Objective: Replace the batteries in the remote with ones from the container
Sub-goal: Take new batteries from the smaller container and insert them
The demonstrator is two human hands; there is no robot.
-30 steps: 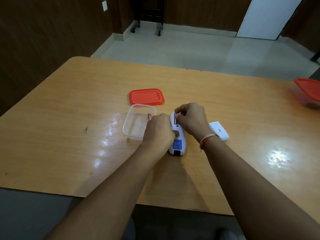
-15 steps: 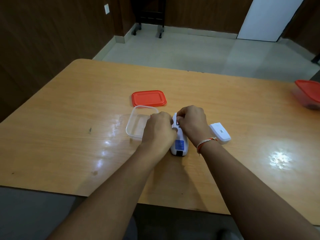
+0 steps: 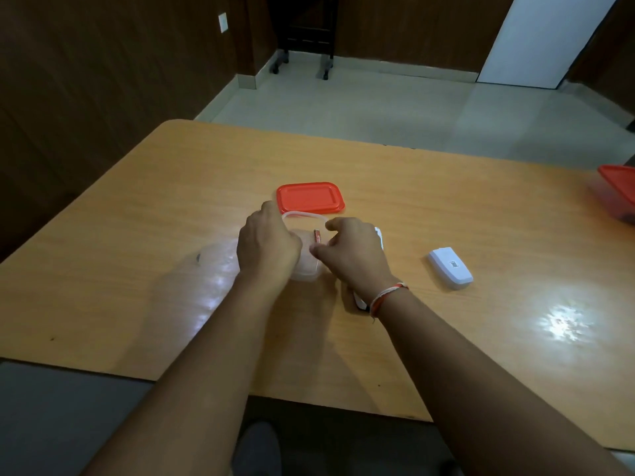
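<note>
A: On the wooden table [image 3: 446,207], head view: your left hand [image 3: 268,247] curls over the clear container [image 3: 305,269]; whether it holds anything, I cannot tell.

B: Right hand [image 3: 354,255]?

A: Fingers loosely spread, holding nothing, beside a red battery [image 3: 317,236] in the container. It hides most of the remote [image 3: 379,237]. Battery cover [image 3: 450,267] lies well right; red lid [image 3: 310,197] behind.

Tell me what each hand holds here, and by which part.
Left hand is closed over the near side of the container; what it grips cannot be told. Right hand is open, holding nothing, near the battery.
</note>
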